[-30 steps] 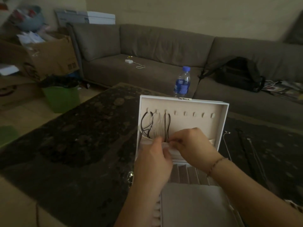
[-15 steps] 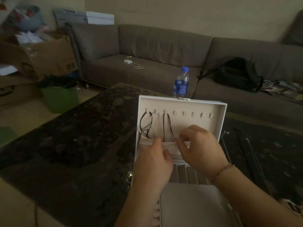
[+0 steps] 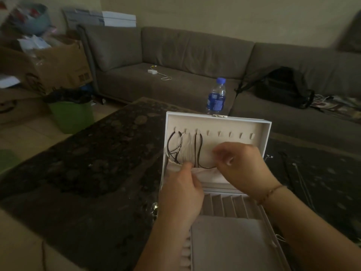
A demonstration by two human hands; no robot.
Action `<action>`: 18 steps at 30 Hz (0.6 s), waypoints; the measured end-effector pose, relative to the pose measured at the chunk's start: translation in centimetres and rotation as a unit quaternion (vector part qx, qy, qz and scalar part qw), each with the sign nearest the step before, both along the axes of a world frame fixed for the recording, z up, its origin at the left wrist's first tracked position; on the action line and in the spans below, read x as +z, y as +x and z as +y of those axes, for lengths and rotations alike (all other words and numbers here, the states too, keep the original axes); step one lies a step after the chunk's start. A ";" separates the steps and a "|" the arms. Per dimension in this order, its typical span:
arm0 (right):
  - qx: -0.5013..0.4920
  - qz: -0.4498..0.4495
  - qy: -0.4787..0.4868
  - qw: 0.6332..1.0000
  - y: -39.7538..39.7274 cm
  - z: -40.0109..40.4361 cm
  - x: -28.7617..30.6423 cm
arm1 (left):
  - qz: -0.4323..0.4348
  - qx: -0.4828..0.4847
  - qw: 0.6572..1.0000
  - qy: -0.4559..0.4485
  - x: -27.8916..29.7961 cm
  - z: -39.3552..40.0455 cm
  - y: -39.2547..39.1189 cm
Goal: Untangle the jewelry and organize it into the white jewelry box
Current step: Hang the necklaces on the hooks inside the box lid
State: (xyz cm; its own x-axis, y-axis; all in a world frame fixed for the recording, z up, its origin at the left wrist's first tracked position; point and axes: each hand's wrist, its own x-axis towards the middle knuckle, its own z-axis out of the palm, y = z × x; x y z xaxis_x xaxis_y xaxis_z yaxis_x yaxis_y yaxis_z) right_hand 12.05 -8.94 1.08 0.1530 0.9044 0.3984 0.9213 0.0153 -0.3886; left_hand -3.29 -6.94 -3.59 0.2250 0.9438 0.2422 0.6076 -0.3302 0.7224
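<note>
Pinching what looks like a black cord (image 3: 207, 167), right hand (image 3: 242, 169) grip beside lid pocket (image 3: 209, 176)

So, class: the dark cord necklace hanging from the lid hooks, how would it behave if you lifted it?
The dark cord necklace is probably floppy: it droops from its hook and curves sideways towards the right hand. Likely very light, since a small hook holds it. It may snag on the neighbouring necklaces hanging close by.

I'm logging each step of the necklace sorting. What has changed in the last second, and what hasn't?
The right hand has lifted from the lid's pocket and drawn the dark necklace's lower loop out to the right; whether it pinches the cord is blurred. The left hand still grips the pocket's edge. The white jewelry box, the other hung necklaces and the water bottle stayed put.
</note>
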 end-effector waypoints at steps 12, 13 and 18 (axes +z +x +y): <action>-0.037 0.000 -0.084 0.996 -2.2 1.8 -0.9 | 0.012 -0.002 1.000 -0.001 0.7 -0.4 0.0; -0.041 0.009 -0.090 0.995 -2.3 2.2 -0.9 | 0.011 -0.004 1.000 -0.001 0.7 -0.3 0.0; 0.034 0.005 -0.188 0.982 -2.7 1.9 -0.2 | 0.010 -0.007 1.000 -0.003 0.5 -0.2 -0.1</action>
